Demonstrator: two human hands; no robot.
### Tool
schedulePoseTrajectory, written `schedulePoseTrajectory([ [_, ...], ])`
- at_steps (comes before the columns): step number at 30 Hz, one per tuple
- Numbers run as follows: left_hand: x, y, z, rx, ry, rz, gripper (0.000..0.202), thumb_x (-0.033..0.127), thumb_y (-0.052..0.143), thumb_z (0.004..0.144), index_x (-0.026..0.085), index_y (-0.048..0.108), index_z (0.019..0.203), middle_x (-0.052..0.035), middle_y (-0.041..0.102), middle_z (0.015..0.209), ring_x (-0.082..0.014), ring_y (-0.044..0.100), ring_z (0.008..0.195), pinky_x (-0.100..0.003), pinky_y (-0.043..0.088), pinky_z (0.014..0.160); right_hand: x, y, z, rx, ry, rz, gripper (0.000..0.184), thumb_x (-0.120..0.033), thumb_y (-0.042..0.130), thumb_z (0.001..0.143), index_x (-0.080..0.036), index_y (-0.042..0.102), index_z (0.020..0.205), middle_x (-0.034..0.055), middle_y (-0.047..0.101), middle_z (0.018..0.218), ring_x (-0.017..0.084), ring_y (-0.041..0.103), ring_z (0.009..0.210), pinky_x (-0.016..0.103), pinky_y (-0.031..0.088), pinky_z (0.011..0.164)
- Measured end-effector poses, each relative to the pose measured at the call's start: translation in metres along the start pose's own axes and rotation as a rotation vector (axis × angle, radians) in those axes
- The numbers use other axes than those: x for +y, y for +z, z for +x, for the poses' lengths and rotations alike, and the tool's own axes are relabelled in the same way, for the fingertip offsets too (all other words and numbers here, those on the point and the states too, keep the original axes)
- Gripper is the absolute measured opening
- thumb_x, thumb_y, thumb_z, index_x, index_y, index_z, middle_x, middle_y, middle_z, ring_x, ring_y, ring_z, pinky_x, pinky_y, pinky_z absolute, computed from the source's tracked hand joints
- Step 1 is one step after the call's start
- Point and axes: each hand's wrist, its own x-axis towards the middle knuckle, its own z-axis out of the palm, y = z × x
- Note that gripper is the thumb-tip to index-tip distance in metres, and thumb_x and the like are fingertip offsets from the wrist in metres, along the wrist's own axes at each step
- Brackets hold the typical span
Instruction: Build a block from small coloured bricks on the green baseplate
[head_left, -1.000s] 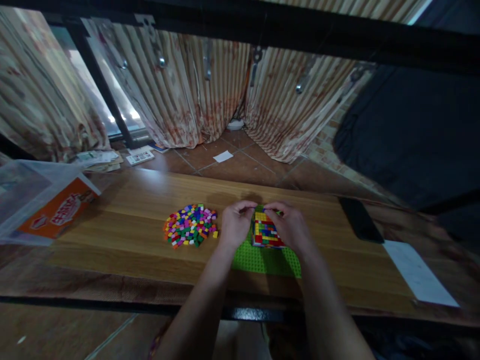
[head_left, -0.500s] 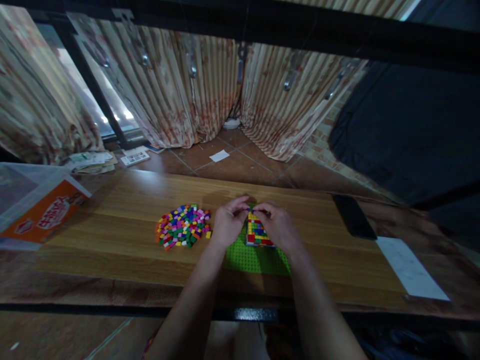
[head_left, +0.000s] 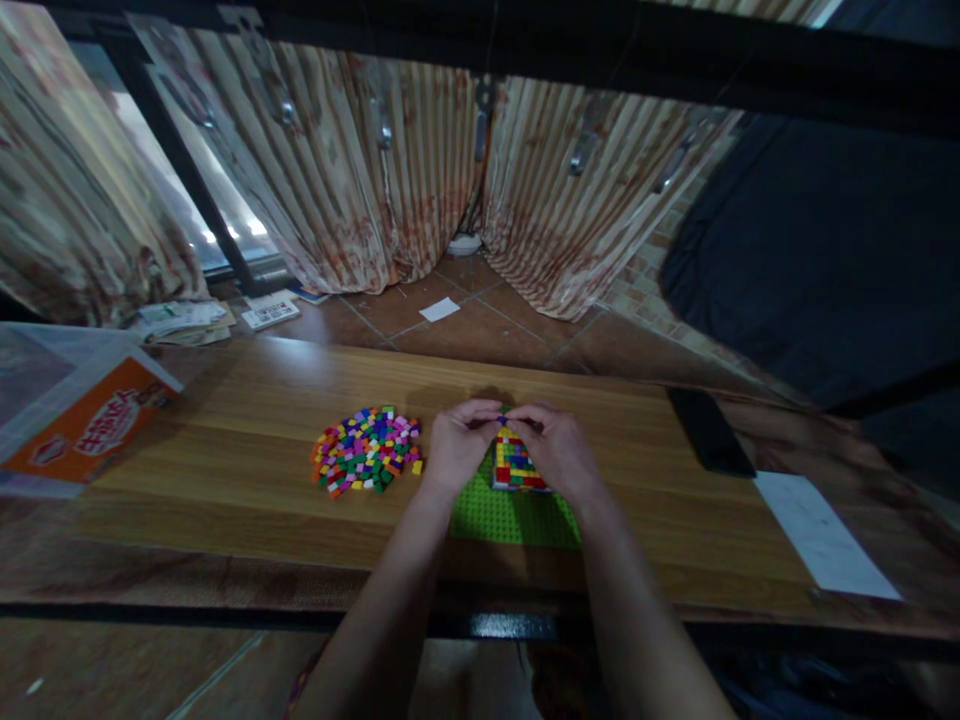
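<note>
A green studded baseplate [head_left: 517, 520] lies on the wooden board, with a block of coloured toy bricks [head_left: 516, 465] built on it in red, yellow, green, blue and white. At the far edge of that block, my left hand [head_left: 459, 448] and my right hand [head_left: 556, 455] meet, thumbs and forefingers pinched together. Between the fingertips shows a small purple-blue brick [head_left: 501, 421], partly covered by them. My right hand hides the block's right side. To the left of my left hand lies a pile of loose bricks [head_left: 367, 450], with a single yellow brick [head_left: 417, 467] at its edge.
A clear plastic box [head_left: 60, 365] with an orange label stands at the far left. On the right are a black phone [head_left: 709, 430] and a white sheet of paper [head_left: 825, 535]. Beyond the wooden board [head_left: 247, 440] is a tiled floor with curtains.
My hands stay at the block's far edge, with only slight finger movement; less of a pinkish spot shows at the left fingertips. The camera view has shifted a little.
</note>
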Motion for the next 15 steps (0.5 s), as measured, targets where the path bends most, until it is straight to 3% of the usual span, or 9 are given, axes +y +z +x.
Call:
schedulePoseTrajectory([
  [7, -0.0021, 0.001, 0.0002, 0.015, -0.027, -0.038, 0.015, 0.014, 0.074, 0.065, 0.019, 0.078, 0.079, -0.0027, 0.076, 0.081, -0.0151, 0.069, 0.076, -0.03, 0.055, 0.081, 0.0017, 0.001, 0.0006, -0.005, 0.003, 0.012, 0.016, -0.026, 0.059, 0.085, -0.024, 0.075, 0.084, 0.0022, 0.072, 0.088, 0.016, 0.064, 0.08, 0.031, 0.047, 0.076],
  [15, 0.0004, 0.0015, -0.0052, 0.045, -0.023, -0.075, 0.014, 0.024, 0.074, 0.07, 0.02, 0.078, 0.083, -0.0029, 0.077, 0.086, -0.0157, 0.069, 0.081, -0.031, 0.055, 0.082, 0.0046, 0.0028, 0.0014, -0.001, 0.023, 0.055, 0.016, -0.027, 0.061, 0.084, -0.023, 0.076, 0.085, 0.0028, 0.073, 0.088, 0.017, 0.065, 0.08, 0.031, 0.049, 0.077],
])
